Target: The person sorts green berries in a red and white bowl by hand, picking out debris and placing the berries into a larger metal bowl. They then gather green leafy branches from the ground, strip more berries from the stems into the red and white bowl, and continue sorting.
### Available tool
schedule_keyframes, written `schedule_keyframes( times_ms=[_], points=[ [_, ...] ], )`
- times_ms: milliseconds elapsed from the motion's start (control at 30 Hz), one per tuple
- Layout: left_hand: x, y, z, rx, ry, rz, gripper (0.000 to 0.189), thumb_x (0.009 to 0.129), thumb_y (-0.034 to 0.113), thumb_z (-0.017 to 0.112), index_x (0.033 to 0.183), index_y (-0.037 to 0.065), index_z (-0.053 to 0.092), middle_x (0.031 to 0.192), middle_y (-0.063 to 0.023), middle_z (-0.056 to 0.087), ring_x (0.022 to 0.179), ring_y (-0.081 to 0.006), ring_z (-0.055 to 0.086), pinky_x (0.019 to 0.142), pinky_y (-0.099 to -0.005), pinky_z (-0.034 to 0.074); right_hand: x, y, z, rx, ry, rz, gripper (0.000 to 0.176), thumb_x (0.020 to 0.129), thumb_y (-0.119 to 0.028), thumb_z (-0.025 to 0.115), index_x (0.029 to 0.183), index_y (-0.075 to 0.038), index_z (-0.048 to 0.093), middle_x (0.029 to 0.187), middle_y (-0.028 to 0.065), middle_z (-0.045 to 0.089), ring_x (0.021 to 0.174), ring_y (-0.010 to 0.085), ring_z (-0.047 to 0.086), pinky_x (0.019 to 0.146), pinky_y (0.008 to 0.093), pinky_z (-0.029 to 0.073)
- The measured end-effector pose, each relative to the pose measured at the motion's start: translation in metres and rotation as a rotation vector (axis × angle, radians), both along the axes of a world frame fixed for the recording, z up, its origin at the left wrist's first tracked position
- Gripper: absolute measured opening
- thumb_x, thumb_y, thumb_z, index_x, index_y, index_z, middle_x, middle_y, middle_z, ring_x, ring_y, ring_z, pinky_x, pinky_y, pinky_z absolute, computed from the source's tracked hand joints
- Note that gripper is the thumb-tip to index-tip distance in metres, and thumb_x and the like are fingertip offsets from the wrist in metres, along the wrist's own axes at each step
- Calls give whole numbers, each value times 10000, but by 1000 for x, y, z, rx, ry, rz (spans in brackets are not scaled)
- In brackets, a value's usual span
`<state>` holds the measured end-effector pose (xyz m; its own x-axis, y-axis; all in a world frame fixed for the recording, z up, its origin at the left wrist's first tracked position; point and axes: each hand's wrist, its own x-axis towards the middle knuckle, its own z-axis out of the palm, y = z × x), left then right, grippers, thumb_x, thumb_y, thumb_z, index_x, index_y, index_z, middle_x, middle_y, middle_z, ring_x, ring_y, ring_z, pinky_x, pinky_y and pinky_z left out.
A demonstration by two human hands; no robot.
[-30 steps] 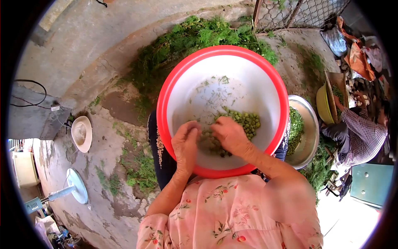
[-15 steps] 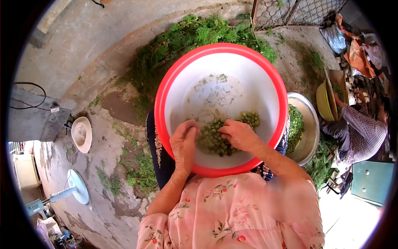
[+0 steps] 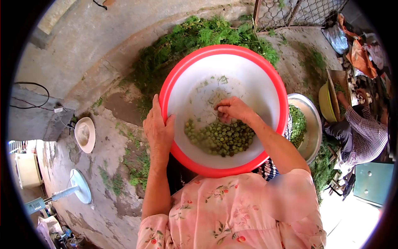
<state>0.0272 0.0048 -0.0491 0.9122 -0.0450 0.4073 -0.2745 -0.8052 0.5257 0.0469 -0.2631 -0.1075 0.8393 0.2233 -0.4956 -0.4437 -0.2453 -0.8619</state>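
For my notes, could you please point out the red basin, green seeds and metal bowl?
red basin (image 3: 232,49), head view, far rim
green seeds (image 3: 222,139), head view, pile's middle
metal bowl (image 3: 311,140), head view, right wall

A heap of green cuttings (image 3: 195,37) lies on the cracked concrete yard (image 3: 83,50) below a wire-mesh fence (image 3: 298,12), with smaller tufts scattered over the ground. At right, a steel bowl (image 3: 314,133) holds chopped greens (image 3: 297,124), and beyond it a person in a checked shirt (image 3: 367,139) sits by a yellow bowl (image 3: 324,103), near a teal cabinet (image 3: 371,182). At left, a white hat (image 3: 85,133) lies on the concrete above a white round stand (image 3: 81,186), with a black cable (image 3: 33,89) looping behind.
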Motion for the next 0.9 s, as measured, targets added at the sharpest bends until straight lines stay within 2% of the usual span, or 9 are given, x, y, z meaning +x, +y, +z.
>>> schedule_keyframes(
  times_ms=[33, 133, 267, 367, 500, 533, 667, 767, 900],
  points=[
    [3, 0, -2, 12, 20, -9, 707, 764, 121, 641, 1410, 95, 354, 1128, -154, 586, 1045, -343, 558, 881, -438, 440, 6, 2, 1, 25, 4, -25, 235, 915, -105, 544, 1099, 11, 631, 913, 83, 670, 787, 138, 658, 655, 270, 534],
    [6, -4, 0, -70, 74, -7, 708, 767, 141, 633, 1418, 122, 354, 1095, -133, 601, 974, -330, 590, 828, -436, 465, 20, 9, 1, 283, -269, -395, 280, 909, -100, 552, 1157, 25, 589, 981, 134, 666, 823, 198, 673, 737, 310, 551],
    [16, -1, -2, 2, 173, 5, 716, 772, 171, 618, 1430, 147, 337, 1105, -123, 612, 932, -330, 609, 800, -433, 479, 11, 16, 17, 429, -59, -203, 316, 907, -95, 555, 1186, 53, 552, 1008, 167, 654, 865, 253, 672, 795, 345, 559],
    [20, -2, -2, 32, 229, 17, 715, 776, 193, 609, 1434, 155, 331, 1121, -125, 615, 940, -336, 609, 809, -444, 473, 12, 19, -5, 373, 43, -50, 316, 914, -101, 550, 1185, 61, 548, 981, 160, 653, 851, 259, 674, 789, 340, 562],
    [22, -4, -1, 75, 252, 24, 716, 781, 209, 601, 1437, 149, 320, 1130, -135, 616, 949, -344, 609, 817, -459, 468, 34, 27, -19, 515, -225, -551, 318, 919, -101, 546, 1190, 65, 544, 988, 138, 642, 918, 234, 649, 831, 328, 547],
    [23, -5, -2, 87, 242, 21, 716, 782, 211, 598, 1438, 147, 317, 1127, -140, 618, 951, -346, 609, 819, -462, 467, 38, 28, -15, 531, -254, -570, 323, 918, -91, 537, 1199, 68, 535, 1020, 142, 637, 947, 228, 635, 851, 327, 540],
    [26, -7, -1, 76, 268, 31, 706, 781, 196, 606, 1427, 128, 330, 1129, -167, 615, 969, -357, 605, 839, -451, 461, 30, 61, -1, 627, -88, -319, 334, 906, -81, 529, 1199, 78, 529, 1061, 179, 630, 941, 258, 642, 860, 349, 539],
    [25, -10, 3, 40, 264, 25, 699, 771, 166, 631, 1412, 101, 359, 1134, -193, 614, 993, -367, 599, 874, -433, 452, 29, 86, -16, 618, 5, -198, 340, 902, -78, 526, 1201, 83, 522, 1067, 184, 627, 945, 270, 642, 872, 366, 536],
    [22, -10, 6, 52, 271, 26, 697, 773, 161, 630, 1413, 101, 358, 1140, -195, 611, 992, -363, 600, 872, -431, 451, 42, 82, -23, 650, -57, -452, 327, 906, -79, 524, 1194, 76, 522, 1062, 178, 624, 933, 270, 645, 876, 381, 535]
  ],
)
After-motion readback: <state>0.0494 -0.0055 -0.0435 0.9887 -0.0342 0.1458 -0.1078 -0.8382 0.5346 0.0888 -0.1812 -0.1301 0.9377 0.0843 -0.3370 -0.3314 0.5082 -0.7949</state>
